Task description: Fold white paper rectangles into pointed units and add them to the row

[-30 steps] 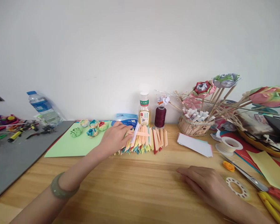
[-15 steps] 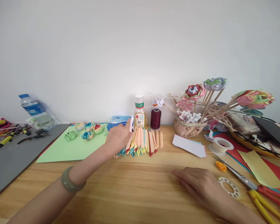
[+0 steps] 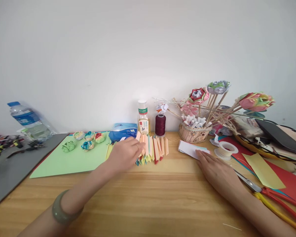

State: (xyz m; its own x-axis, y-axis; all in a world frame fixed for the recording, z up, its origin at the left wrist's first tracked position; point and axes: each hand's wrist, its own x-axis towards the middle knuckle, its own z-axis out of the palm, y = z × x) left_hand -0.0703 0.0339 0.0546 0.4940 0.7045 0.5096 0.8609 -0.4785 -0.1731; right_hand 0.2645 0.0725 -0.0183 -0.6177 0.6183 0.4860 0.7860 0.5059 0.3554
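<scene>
My left hand (image 3: pixel 125 153) is over the left part of a row of folded paper pieces (image 3: pixel 150 148) in peach, yellow, blue and red. Its fingers are bent and blurred, and whether anything is between them is hidden. A small white paper piece (image 3: pixel 122 139) shows just beyond the knuckles. My right hand (image 3: pixel 218 171) is stretched forward, fingers extended, with the fingertips on the near right part of a stack of white paper strips (image 3: pixel 189 148). Light blue edges show in that stack.
Paper rosettes (image 3: pixel 87 145) lie on a green sheet (image 3: pixel 64 164) at left. Behind the row stand a blue packet (image 3: pixel 122 131), a bottle (image 3: pixel 143 121) and dark red thread (image 3: pixel 160 125). At right are a flower basket (image 3: pixel 194 134), a white spool (image 3: pixel 226 150) and scissors (image 3: pixel 253 186).
My left hand has drawn back slightly from the blue packet; the white piece now shows beyond its knuckles. My right hand has moved forward from the bare table onto the white strips. The view has shifted.
</scene>
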